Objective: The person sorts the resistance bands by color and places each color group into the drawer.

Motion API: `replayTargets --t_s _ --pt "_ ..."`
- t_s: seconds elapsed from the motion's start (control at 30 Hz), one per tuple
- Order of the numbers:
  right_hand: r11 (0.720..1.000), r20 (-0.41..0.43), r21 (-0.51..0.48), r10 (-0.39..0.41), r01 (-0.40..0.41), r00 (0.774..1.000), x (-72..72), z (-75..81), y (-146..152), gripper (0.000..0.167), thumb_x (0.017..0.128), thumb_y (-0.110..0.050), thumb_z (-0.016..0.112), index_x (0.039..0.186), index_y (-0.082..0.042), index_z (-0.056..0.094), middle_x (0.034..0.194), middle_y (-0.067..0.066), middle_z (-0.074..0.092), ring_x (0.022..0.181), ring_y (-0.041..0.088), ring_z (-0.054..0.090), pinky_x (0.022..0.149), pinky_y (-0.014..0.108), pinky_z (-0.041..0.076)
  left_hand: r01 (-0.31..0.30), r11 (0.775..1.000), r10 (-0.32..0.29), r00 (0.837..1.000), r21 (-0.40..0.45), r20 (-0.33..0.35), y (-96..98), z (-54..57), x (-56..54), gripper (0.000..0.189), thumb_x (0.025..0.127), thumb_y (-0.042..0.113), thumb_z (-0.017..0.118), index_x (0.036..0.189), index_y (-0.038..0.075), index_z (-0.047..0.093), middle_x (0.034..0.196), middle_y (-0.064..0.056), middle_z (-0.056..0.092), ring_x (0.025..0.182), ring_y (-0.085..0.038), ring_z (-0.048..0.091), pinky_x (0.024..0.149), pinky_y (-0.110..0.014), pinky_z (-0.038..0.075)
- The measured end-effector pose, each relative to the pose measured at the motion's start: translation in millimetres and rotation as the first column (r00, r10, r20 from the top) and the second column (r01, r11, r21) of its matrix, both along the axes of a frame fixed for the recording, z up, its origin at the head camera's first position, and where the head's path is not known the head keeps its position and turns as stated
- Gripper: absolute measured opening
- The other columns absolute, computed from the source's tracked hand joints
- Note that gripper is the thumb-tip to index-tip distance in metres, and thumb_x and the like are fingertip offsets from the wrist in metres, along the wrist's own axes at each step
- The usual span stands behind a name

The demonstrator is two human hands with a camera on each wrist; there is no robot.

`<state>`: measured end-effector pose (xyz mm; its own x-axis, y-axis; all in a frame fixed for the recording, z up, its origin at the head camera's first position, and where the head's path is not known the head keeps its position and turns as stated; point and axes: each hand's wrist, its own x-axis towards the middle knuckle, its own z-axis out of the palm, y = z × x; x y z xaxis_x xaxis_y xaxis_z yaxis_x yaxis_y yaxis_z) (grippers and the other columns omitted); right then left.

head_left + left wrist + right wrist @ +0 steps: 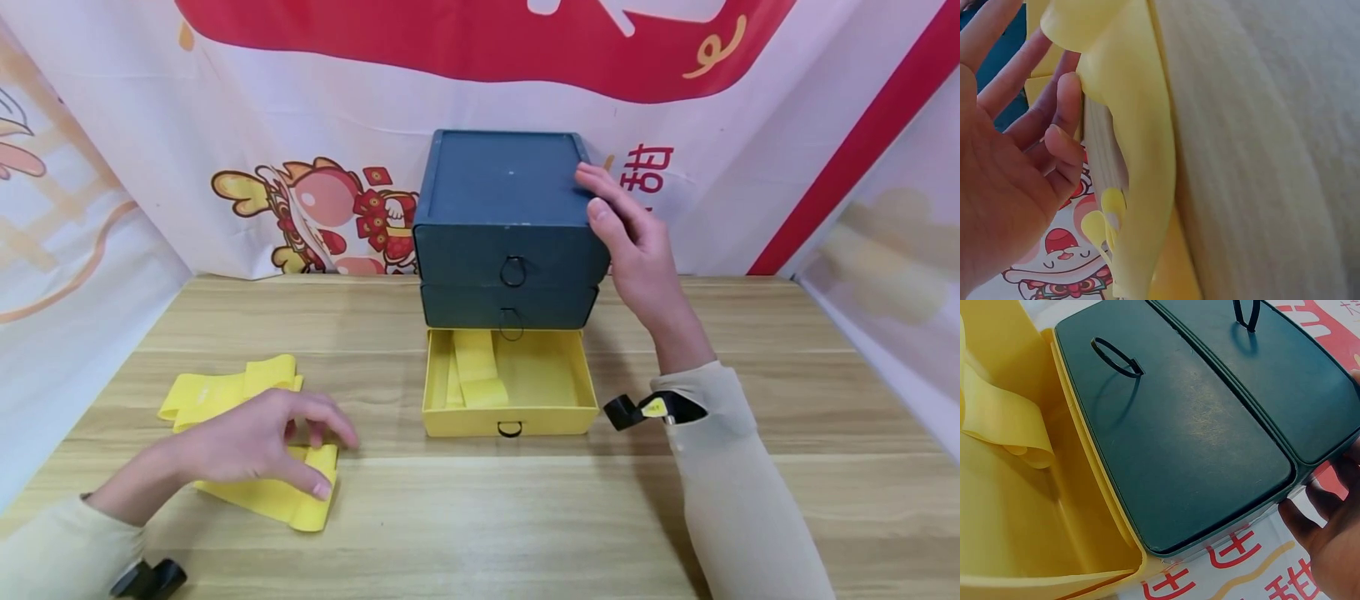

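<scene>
In the head view, my left hand (247,437) hovers over a flat yellow rubber band (258,500), its fingers loosely bent and apart. The left wrist view shows the band (1147,144) beside the fingers; whether the thumb touches it I cannot tell. Further back on the table lies another folded yellow band (217,396). My right hand (637,250) rests against the right side and top edge of a dark blue drawer box (502,179). Below the blue drawers, a yellow drawer (547,375) is pulled out, holding a folded yellow band (476,367) at its left.
The drawer stack stands at the rear of a wood-grain table (480,517), close to a printed cloth backdrop (330,117). Black loop pulls (513,272) hang on the blue drawer fronts, and another loop (509,429) is on the yellow drawer.
</scene>
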<state>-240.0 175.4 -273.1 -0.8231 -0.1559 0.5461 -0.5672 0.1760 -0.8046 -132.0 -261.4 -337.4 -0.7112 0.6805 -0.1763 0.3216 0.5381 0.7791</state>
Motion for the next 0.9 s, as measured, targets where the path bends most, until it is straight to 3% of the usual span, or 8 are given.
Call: replayTargets --t_s 0.2,0.37,0.73,0.9 --pt "1.0 -0.005 -0.001 0.003 -0.003 1.0 -0.3 1.3 -0.8 0.05 0.11 -0.033 0.052 0.158 -0.018 0.053 0.169 -0.005 0.044 0.158 0.016 0.036 0.128 0.052 0.038 -0.027 0.997 0.029 0.999 -0.075 0.028 -0.1 -1.5 -1.9 0.038 0.084 0.032 0.091 0.118 0.022 0.077 0.115 0.004 0.073 0.091 -0.017 0.059 0.074 -0.023 0.048" --pt "1.0 -0.01 0.001 0.006 -0.006 1.0 -1.1 2.1 -1.6 0.05 0.11 -0.033 0.052 0.158 -0.018 0.053 0.169 -0.004 0.044 0.157 0.015 0.037 0.128 0.051 0.038 -0.035 0.991 0.037 0.999 -0.129 0.008 -1.8 -0.2 -4.3 0.035 0.083 0.034 0.091 0.114 0.024 0.079 0.108 0.006 0.073 0.086 -0.015 0.06 0.071 -0.022 0.047" --pt "1.0 0.003 -0.001 0.008 -0.008 1.0 -1.2 -0.3 0.0 0.05 0.11 -0.034 0.052 0.158 -0.019 0.052 0.169 -0.005 0.044 0.157 0.016 0.037 0.128 0.054 0.037 0.01 0.996 -0.015 0.998 -0.085 -0.058 -4.2 0.1 -7.1 0.013 0.084 0.033 0.089 0.093 0.028 0.081 0.09 0.011 0.071 0.078 -0.006 0.059 0.068 -0.021 0.048" --pt "1.0 0.0 0.004 0.001 -0.001 1.0 -1.2 -0.7 1.1 0.05 0.11 -0.034 0.052 0.158 -0.019 0.053 0.169 -0.005 0.044 0.157 0.016 0.037 0.128 0.054 0.037 0.02 0.994 -0.026 0.998 -0.111 -0.056 -1.7 9.8 -8.2 0.01 0.087 0.032 0.087 0.093 0.027 0.08 0.082 0.013 0.071 0.073 -0.005 0.058 0.065 -0.021 0.046"
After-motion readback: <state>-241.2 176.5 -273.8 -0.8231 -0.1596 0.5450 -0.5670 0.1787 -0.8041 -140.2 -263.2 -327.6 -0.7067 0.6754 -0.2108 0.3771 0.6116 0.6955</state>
